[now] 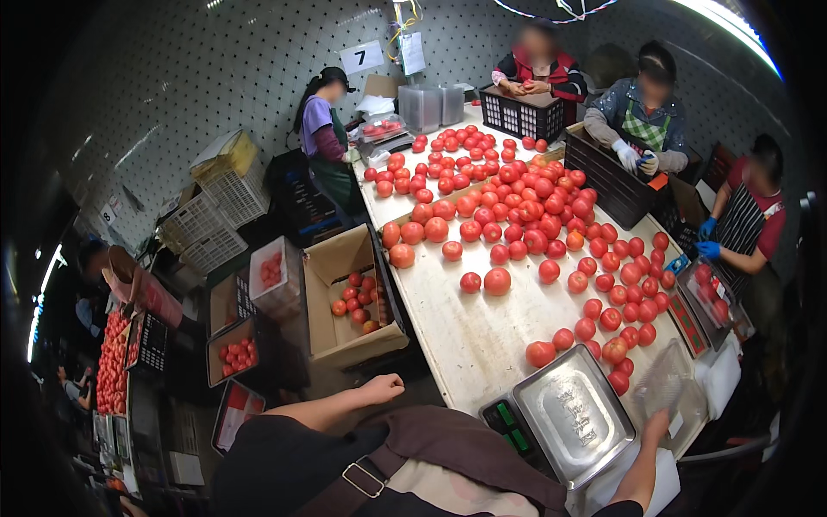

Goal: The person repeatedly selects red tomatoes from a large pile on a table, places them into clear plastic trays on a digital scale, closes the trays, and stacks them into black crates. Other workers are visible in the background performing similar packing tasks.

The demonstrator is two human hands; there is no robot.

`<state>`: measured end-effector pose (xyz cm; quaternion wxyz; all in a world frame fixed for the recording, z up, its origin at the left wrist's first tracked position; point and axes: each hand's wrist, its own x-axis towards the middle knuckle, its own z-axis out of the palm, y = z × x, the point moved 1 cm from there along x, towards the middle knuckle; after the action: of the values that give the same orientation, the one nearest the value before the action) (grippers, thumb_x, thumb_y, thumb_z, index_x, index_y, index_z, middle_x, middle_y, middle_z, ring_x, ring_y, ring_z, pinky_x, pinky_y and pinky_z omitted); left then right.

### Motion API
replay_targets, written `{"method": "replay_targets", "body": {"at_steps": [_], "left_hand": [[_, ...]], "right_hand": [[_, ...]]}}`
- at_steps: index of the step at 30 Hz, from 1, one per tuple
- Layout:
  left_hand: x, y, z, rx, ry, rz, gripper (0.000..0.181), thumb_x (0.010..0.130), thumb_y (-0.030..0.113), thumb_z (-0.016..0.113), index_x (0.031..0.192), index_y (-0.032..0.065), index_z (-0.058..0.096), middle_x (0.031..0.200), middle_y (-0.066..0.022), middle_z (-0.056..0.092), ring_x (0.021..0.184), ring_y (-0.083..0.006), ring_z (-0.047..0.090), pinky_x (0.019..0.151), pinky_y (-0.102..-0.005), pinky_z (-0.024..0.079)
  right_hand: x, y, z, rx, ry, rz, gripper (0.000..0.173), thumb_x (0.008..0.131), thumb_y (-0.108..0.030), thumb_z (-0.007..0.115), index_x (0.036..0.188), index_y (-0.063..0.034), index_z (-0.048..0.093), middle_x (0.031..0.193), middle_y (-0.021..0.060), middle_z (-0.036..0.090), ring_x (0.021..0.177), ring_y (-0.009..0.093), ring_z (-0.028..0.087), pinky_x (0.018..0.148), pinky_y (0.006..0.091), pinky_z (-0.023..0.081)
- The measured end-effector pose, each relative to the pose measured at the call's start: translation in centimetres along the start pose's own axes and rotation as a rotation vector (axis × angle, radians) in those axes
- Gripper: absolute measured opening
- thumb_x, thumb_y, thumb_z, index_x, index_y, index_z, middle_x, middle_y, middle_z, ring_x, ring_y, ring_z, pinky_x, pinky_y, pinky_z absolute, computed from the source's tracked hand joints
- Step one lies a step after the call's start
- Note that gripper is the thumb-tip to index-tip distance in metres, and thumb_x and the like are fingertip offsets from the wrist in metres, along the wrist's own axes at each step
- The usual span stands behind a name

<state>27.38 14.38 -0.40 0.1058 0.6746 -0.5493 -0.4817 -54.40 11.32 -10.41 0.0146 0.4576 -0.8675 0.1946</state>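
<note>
My right hand (pixel 658 423) is at a clear plastic container (pixel 667 381) at the table's right corner; its fingertips are partly hidden, and the container seems gripped at its near edge. My left hand (pixel 386 388) hangs near the table's left edge with its fingers curled and nothing seen in it. Between my hands a steel weighing pan (pixel 575 413) lies on a scale with a green display (pixel 507 423). Many loose tomatoes (pixel 549 271) are spread over the white table (pixel 446 329), some touching the pan's far edge.
A paper-lined crate (pixel 342 349) with tomatoes stands left of the table. Black crates (pixel 610 178) stand at the far side, where several people (pixel 646 123) are at work. A clear box of tomatoes (pixel 711 294) is at the right. White foam sheets or bags (pixel 720 381) lie near my right hand.
</note>
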Motion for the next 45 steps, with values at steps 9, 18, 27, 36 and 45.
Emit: {"method": "replay_targets", "body": {"at_steps": [9, 18, 27, 36, 45], "left_hand": [[0.0, 1.2, 0.5, 0.045, -0.005, 0.037, 0.026, 0.086, 0.026, 0.061, 0.097, 0.0023, 0.062, 0.080, -0.0119, 0.066, 0.074, -0.0221, 0.065, 0.067, -0.0350, 0.052], [2.7, 7.2, 2.6, 0.079, -0.103, 0.203, 0.025, 0.089, 0.020, 0.061, 0.105, 0.0010, 0.060, 0.075, -0.0082, 0.061, 0.067, -0.0149, 0.059, 0.063, -0.0304, 0.049], [5.1, 18.7, 9.5, 0.085, -0.227, 0.555, 0.044, 0.092, 0.025, 0.059, 0.127, 0.0005, 0.048, 0.081, -0.0115, 0.063, 0.072, -0.0209, 0.063, 0.067, -0.0339, 0.049], [8.0, 24.3, 15.1, 0.300, -0.165, 0.662, 0.038, 0.090, 0.014, 0.053, 0.125, 0.0030, 0.049, 0.072, -0.0198, 0.062, 0.070, -0.0359, 0.063, 0.067, -0.0445, 0.048], [9.3, 24.0, 15.9, 0.293, -0.194, 0.711, 0.040, 0.088, 0.011, 0.056, 0.126, 0.0003, 0.050, 0.067, -0.0122, 0.056, 0.062, -0.0248, 0.057, 0.061, -0.0375, 0.046]], "right_hand": [[-1.8, -13.1, -13.0, 0.082, 0.158, -0.384, 0.018, 0.083, -0.002, 0.050, 0.100, -0.0001, 0.058, 0.085, 0.0208, 0.062, 0.083, 0.038, 0.061, 0.075, 0.0452, 0.047], [-19.0, -28.6, -10.7, 0.142, -0.232, -0.915, 0.033, 0.076, -0.013, 0.064, 0.109, -0.0135, 0.064, 0.075, 0.0087, 0.056, 0.075, 0.030, 0.055, 0.065, 0.0425, 0.044], [-24.3, -30.5, -9.2, 0.180, -0.279, -0.752, 0.024, 0.086, -0.016, 0.056, 0.109, -0.0156, 0.062, 0.084, 0.0106, 0.057, 0.081, 0.032, 0.056, 0.066, 0.0439, 0.045], [-22.8, -25.6, -19.0, 0.423, 0.132, -0.496, 0.019, 0.082, -0.018, 0.065, 0.097, -0.0047, 0.066, 0.092, 0.0153, 0.066, 0.088, 0.033, 0.062, 0.079, 0.0417, 0.050], [-23.9, 0.4, -18.2, -0.283, 0.189, 0.153, 0.010, 0.084, -0.010, 0.058, 0.087, -0.0002, 0.059, 0.090, 0.0170, 0.062, 0.092, 0.036, 0.059, 0.078, 0.0436, 0.049]]}}
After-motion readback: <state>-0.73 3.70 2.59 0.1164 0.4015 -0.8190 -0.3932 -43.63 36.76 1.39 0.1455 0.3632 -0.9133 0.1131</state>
